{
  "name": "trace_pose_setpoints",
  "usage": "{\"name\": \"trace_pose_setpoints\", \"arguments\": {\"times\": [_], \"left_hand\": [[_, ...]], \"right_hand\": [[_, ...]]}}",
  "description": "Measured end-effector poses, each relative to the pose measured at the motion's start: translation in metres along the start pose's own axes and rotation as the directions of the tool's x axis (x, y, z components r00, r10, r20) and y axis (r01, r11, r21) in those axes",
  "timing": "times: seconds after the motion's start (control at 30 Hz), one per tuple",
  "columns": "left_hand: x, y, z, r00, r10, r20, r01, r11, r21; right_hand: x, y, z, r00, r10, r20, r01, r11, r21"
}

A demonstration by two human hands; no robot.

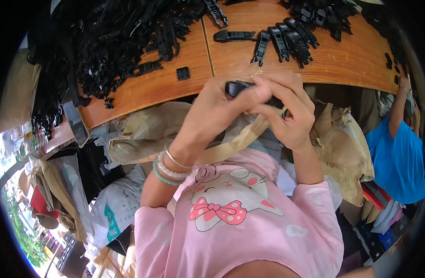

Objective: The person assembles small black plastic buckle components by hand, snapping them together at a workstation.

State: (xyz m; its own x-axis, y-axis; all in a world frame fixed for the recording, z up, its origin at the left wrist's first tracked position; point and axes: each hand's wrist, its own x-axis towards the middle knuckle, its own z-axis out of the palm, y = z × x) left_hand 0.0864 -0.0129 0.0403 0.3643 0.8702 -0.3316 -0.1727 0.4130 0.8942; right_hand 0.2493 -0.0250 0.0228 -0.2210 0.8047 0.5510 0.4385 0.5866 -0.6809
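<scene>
In front of my chest, by the table's near edge, I hold a glossy black plastic part [237,87] in both hands. My left hand [217,104] is closed round it, thumb along its near side. The curled fingers and thumb of my right hand [286,109] close on the part's right end. Most of the part is hidden by my fingers, and they are slightly smeared by motion. Beyond my hands, several long black plastic pieces [279,42] lie side by side on the wooden table [249,60]. One small square black piece [183,73] lies near the front edge.
A large heap of black plastic parts [115,46] covers the table's left side; another pile [321,16] sits far right. Brown sacking [147,132] and crumpled brown paper [344,148] hang below the edge. To the right, another person in a blue top [397,162] reaches toward the table.
</scene>
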Motion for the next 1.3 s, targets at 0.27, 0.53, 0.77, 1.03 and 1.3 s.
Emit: {"name": "trace_pose_setpoints", "arguments": {"times": [0.27, 0.53, 0.77, 1.03, 1.3], "left_hand": [[0.058, -0.010, 0.005, 0.759, 0.647, 0.073, -0.313, 0.264, 0.912], [0.083, -0.007, 0.014, 0.873, 0.488, 0.003, -0.103, 0.177, 0.979], [0.051, 0.007, 0.014, 0.853, 0.499, -0.154, -0.242, 0.640, 0.729], [0.032, 0.005, 0.010, 0.971, 0.194, -0.144, -0.155, 0.957, 0.245], [0.021, 0.001, -0.004, 0.998, -0.019, -0.062, 0.018, 1.000, -0.026]], "right_hand": [[-0.024, 0.006, -0.008, 0.911, 0.381, 0.156, -0.402, 0.905, 0.139], [0.040, 0.177, -0.121, 0.821, 0.269, -0.504, -0.501, 0.763, -0.409], [0.036, 0.171, -0.083, 0.809, 0.343, -0.478, -0.531, 0.774, -0.345], [0.030, 0.211, -0.135, 0.918, 0.045, -0.393, -0.374, 0.424, -0.825], [0.024, 0.107, -0.081, 0.758, 0.322, -0.567, -0.407, 0.913, -0.026]]}}
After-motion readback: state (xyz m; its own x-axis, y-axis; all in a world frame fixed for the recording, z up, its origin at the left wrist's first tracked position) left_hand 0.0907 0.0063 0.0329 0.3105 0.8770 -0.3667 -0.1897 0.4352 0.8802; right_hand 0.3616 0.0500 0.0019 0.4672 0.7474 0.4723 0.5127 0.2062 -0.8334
